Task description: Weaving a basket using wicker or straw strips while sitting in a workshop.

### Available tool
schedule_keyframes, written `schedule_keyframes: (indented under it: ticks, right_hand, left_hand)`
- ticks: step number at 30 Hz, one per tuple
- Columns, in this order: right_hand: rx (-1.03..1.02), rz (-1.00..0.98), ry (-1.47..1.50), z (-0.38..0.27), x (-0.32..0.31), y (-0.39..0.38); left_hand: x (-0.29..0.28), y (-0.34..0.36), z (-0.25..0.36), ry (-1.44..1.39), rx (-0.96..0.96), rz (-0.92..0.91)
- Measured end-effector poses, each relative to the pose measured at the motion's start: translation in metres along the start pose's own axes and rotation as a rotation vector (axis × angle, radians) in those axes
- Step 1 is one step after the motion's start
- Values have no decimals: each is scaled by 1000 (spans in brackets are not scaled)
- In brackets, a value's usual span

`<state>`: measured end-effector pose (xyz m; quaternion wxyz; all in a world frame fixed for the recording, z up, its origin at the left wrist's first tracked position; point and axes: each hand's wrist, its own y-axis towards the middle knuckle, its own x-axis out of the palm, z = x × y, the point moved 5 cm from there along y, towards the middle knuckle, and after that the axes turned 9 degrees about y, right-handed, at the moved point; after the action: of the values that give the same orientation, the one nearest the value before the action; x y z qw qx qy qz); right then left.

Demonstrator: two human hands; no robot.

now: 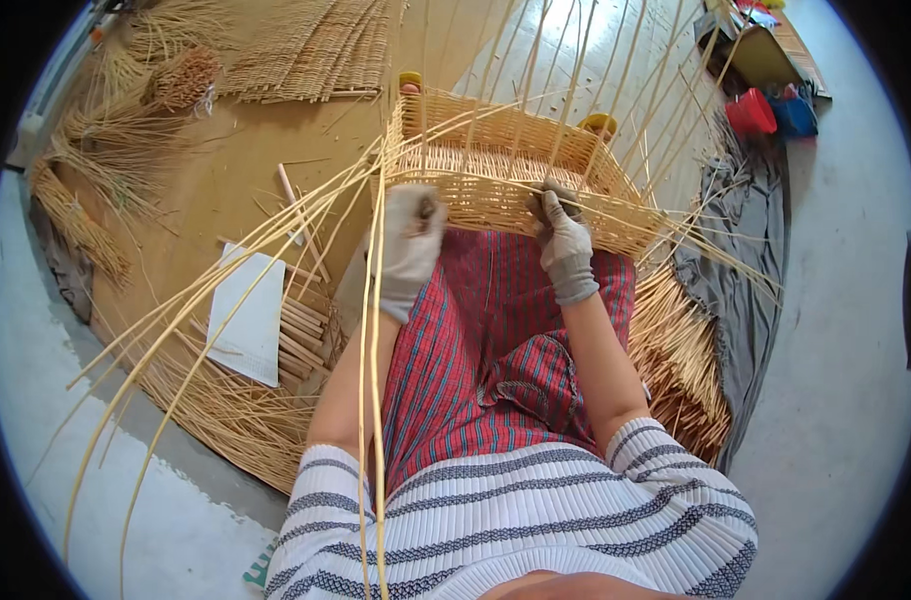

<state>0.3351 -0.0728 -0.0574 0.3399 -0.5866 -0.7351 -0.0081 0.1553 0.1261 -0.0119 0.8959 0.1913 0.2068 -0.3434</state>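
Observation:
A rectangular wicker basket [536, 215], part woven, lies across the far side of my lap, with long upright rods [574, 75] rising from its wall. My right hand [563, 240], in a pale glove with dark fingertips, pinches the near wall's upper edge, thumb on top. At the basket's near left corner is my left hand [406, 240], gloved too and slightly blurred. Its fingers are curled in, and what they hold is hidden. Long loose wicker strands [246, 250] fan out left from that corner. Two more strands [376, 400] run down past my left forearm.
Left lie wicker bundles [111, 150], a white sheet [248, 312] and short sticks [301, 335]. A woven panel [311, 45] is at the back. Cut rods [681, 365] and grey cloth [741, 290] lie right. Farther off are a red container [751, 113] and a blue one [794, 113].

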Motion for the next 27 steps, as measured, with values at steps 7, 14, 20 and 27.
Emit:
schedule_keyframes:
  ticks: [7, 14, 20, 27]
  right_hand:
    - [-190, -50, -209, -3, 1, 8]
    - [-1248, -375, -1218, -65, 170, 23]
    - [-697, -261, -302, -100, 61, 4]
    - [-1327, -359, -1284, -119, 73, 34]
  left_hand:
    - [29, 20, 18, 641, 170, -340]
    - [36, 19, 12, 740, 171, -371]
    - [33, 29, 36, 825, 197, -361]
    - [114, 21, 85, 629, 271, -360]
